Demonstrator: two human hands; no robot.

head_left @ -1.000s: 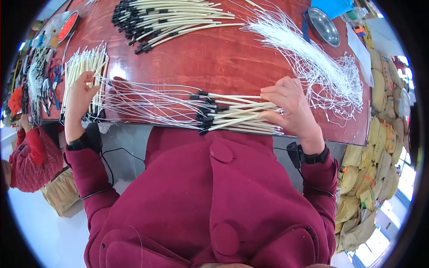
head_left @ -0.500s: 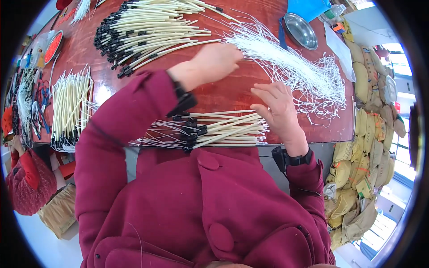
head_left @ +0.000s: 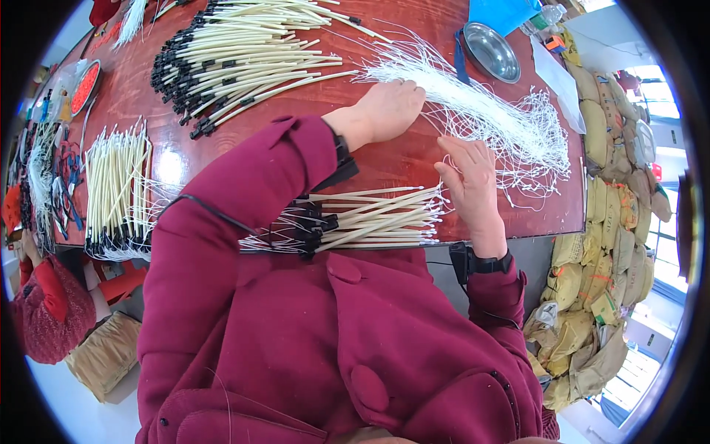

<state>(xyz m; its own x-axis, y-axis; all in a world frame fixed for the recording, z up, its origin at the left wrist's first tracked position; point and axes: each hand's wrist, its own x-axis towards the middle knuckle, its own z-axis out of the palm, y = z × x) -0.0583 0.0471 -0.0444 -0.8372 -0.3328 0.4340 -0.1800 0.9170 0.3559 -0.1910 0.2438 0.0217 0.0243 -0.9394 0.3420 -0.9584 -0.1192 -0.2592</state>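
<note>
My left hand (head_left: pixel 390 111) reaches over the table with its fingers curled, at the near edge of a bundle of loose white strings (head_left: pixel 473 111). Its fingertips point away, so whatever they pinch is hidden. To its right, my right hand (head_left: pixel 471 176) is raised with fingers stretched out and the thumb apart, beside the strings' lower edge. Below it, along the table's near edge, lies a small pile of cream rods with black fittings (head_left: pixel 377 218), thin white strings trailing from its left side. A larger heap of similar cream rods (head_left: pixel 259 55) fans out at the far left.
The red-brown table (head_left: pixel 222 155) also carries a metal bowl (head_left: pixel 491 52), a blue item (head_left: pixel 503 13), a row of cream rods (head_left: pixel 118 181) and a tray of red bits (head_left: pixel 86 87). Stacked sacks (head_left: pixel 592 259) stand at the right. Another person's red sleeve (head_left: pixel 52 303) shows at left.
My left hand has moved right along the edge of the white strings, closer to my right hand. My right hand has shifted slightly, its fingers still stretched.
</note>
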